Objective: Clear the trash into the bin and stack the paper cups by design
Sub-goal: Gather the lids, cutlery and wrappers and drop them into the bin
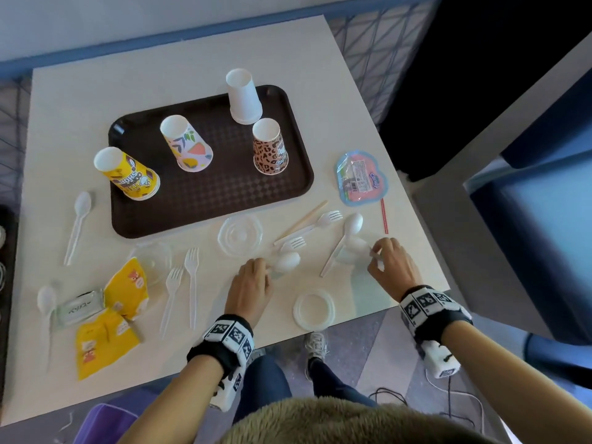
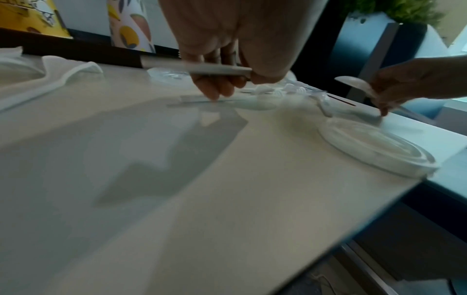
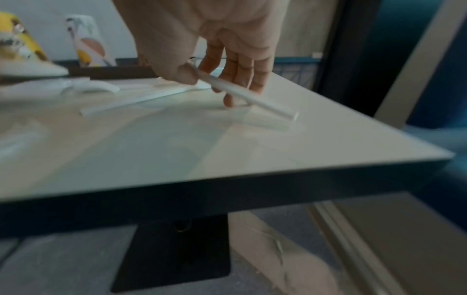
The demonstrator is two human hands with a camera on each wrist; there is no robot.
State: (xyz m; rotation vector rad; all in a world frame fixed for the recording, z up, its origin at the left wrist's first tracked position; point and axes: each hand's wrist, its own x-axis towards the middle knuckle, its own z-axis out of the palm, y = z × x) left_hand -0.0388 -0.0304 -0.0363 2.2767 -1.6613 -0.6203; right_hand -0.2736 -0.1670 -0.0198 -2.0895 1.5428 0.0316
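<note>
Nearest the surface's [image 1: 198,357] front edge, the white lid [image 1: 314,309] lies close enough to be knocked to the floor by a passing wrist. Just beyond it, the left hand [image 1: 251,285] pinches a plastic spoon [image 1: 286,261] and the right hand [image 1: 392,267] another spoon [image 3: 250,97], each by thumb and fingers [image 3: 237,65]; such thin, slick handles could twist free. Farther back, the upside-down cups [image 1: 270,145] on the tray [image 1: 224,200] could topple.

Bin [image 1: 105,424] cut off; held spoons [image 1: 286,261] motion-blurred
</note>
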